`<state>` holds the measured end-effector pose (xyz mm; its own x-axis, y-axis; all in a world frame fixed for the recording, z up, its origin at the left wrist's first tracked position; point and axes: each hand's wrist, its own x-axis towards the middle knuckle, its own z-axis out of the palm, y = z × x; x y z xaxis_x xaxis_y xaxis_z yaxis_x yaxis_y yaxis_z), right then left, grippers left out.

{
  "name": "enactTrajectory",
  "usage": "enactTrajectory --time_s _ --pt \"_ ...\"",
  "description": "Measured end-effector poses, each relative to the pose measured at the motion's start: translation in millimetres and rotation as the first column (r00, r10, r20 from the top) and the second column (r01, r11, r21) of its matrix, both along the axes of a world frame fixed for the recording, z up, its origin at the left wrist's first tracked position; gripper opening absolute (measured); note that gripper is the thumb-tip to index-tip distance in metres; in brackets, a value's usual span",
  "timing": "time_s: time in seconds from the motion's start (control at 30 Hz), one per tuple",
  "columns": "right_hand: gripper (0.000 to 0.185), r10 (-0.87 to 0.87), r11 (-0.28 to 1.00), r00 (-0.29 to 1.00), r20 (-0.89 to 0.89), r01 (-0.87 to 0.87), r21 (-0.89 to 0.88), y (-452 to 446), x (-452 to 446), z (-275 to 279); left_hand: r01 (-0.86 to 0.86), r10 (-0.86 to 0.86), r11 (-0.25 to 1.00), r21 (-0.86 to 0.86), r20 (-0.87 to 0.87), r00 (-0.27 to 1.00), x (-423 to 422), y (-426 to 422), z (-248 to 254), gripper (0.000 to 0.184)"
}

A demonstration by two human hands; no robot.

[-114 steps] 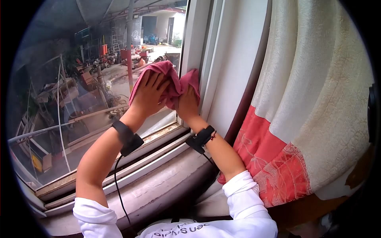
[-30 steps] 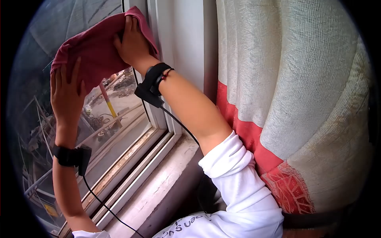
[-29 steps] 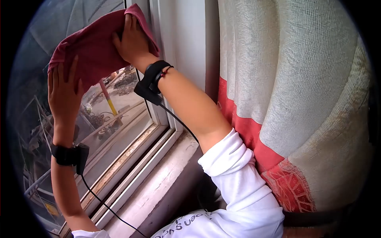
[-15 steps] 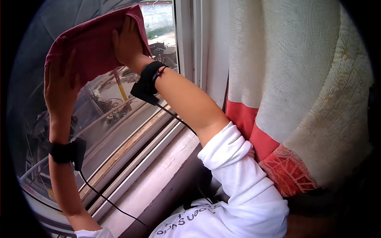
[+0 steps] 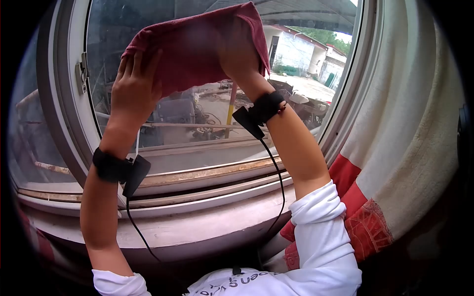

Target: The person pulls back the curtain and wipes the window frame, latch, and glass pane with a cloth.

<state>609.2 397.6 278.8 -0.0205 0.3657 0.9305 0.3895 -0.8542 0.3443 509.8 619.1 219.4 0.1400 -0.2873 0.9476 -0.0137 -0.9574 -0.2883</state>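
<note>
A dark pink cloth [image 5: 190, 54] is spread against the window pane [image 5: 163, 116], its upper right corner sticking up. My left hand [image 5: 132, 89] holds the cloth at its lower left edge, the fingertips partly tucked at the fabric. Near the right side, my right hand [image 5: 240, 54] presses on the same cloth with fingers pointing up; shadow makes them hard to see in detail. Both hands keep the cloth stretched between them. Black straps with small boxes and cables sit around both wrists.
A white window frame [image 5: 69, 101] with a latch [image 5: 83, 74] stands to the left. Below the pane run the sliding tracks [image 5: 212, 172] and a pale sill [image 5: 197, 222]. A cream and red curtain [image 5: 410, 143] hangs at the right. Outdoor clutter shows through the glass.
My view has turned and levelled, so the window's left frame and latch now show. The cloth and both hands appear further right in view, with both hands still on the cloth.
</note>
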Motion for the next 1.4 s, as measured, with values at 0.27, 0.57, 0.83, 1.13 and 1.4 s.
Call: enactTrajectory --time_s 0.27,0.57,0.83,1.13,1.4 --pt "0.058 0.255 0.945 0.922 -0.29 -0.302 -0.13 54 -66 -37 -0.014 -0.029 0.945 -0.326 -0.128 0.991 -11 2 -14 0.063" --pt "0.067 0.247 0.969 0.938 -0.245 -0.235 0.076 -39 -68 -21 0.034 -0.042 0.962 -0.272 -0.023 0.999 5 -98 -6 0.06" --pt "0.072 0.0 0.981 0.978 -0.211 0.041 0.189 -173 -6 -63 0.272 -0.268 0.961 -0.047 0.075 0.96 87 -237 -1 0.058" --pt "0.066 -0.162 0.935 0.973 -0.167 0.205 0.289 -287 22 -117 0.42 -0.429 0.891 0.174 0.02 0.903 124 -360 -38 0.056" --pt "0.063 -0.293 0.928 0.938 -0.183 0.326 0.183 -345 38 -139 0.452 -0.471 0.866 0.215 0.044 0.881 148 -415 -68 0.047"
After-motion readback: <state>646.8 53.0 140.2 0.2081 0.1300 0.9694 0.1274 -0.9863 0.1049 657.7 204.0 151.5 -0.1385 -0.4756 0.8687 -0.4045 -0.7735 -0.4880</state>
